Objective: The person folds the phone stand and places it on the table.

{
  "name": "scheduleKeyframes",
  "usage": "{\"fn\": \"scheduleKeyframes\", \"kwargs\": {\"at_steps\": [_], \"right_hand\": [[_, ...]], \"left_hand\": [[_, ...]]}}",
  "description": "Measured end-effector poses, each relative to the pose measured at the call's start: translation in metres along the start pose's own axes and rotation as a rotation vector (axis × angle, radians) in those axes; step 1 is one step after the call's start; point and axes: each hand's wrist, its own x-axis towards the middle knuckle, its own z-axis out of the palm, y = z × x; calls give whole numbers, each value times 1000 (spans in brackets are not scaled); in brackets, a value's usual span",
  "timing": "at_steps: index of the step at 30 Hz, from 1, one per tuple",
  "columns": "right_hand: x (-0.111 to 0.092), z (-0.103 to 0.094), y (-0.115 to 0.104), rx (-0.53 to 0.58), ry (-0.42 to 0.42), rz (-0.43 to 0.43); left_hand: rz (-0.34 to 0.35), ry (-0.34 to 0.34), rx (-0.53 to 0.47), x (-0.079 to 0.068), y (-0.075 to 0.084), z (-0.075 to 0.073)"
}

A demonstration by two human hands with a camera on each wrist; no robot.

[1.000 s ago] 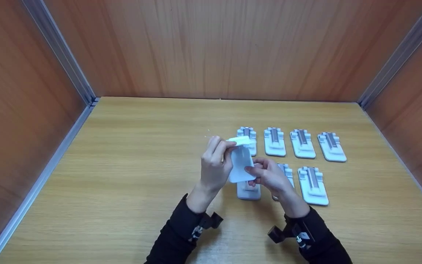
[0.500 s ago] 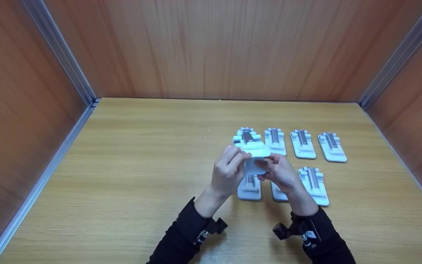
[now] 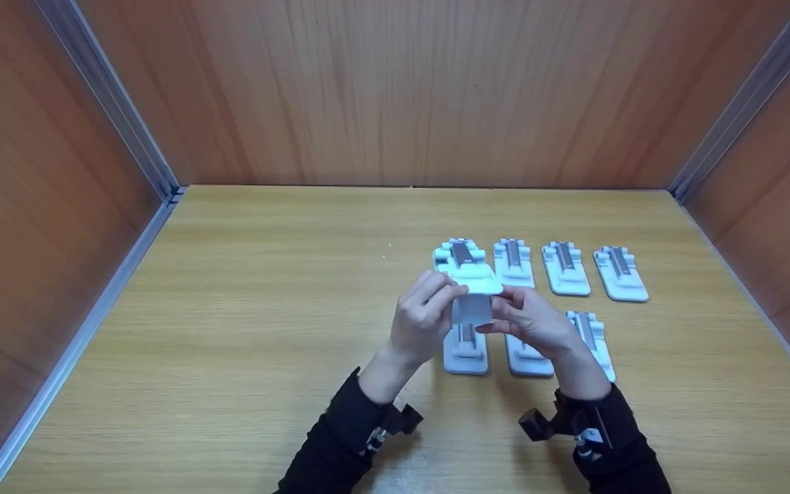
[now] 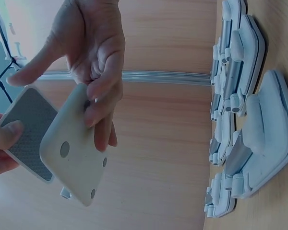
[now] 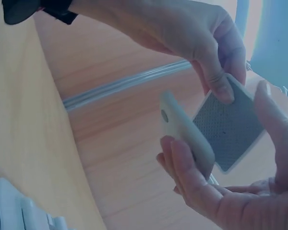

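Both hands hold one white folding stand [image 3: 469, 273] in the air above the table. My left hand [image 3: 436, 300] pinches its grey-padded flap [image 3: 472, 310] from the left. My right hand [image 3: 506, 313] grips the stand from the right. In the left wrist view the white plate [image 4: 74, 148] with small holes lies under the right hand's fingers [image 4: 102, 91], and the grey-padded flap [image 4: 29, 132] is beside it. The right wrist view shows the left hand's thumb [image 5: 216, 81] on the padded flap [image 5: 225, 127] and the white plate [image 5: 185, 132] edge-on.
Several identical white stands lie flat on the wooden table [image 3: 244, 315]: a back row [image 3: 565, 269] and a front row [image 3: 465, 348] just under the hands. Wooden walls close in the back and both sides. Black wrist mounts [image 3: 395, 420] sit on both sleeves.
The held stand has been turned from hanging with its flat back towards me to hinge side up with the flap folded out below. Both hands shifted slightly right.
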Motion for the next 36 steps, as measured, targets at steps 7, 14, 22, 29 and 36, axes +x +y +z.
{"fn": "scheduleKeyframes", "kwargs": {"at_steps": [7,14,22,29,36], "right_hand": [[0,-4,0,144,-24,9],[1,-3,-2,182,34,0],[-5,-1,-5,217,139,-99],[-9,3,-8,215,188,-133],[-9,5,-9,202,164,-144]], "left_hand": [[-4,-28,-23,-1,-2,1],[-113,-95,-149,0,-4,-2],[-674,-192,-404,3,-4,-6],[-1083,-327,-664,4,-5,-8],[-1213,-373,-871,6,-8,-8]]}}
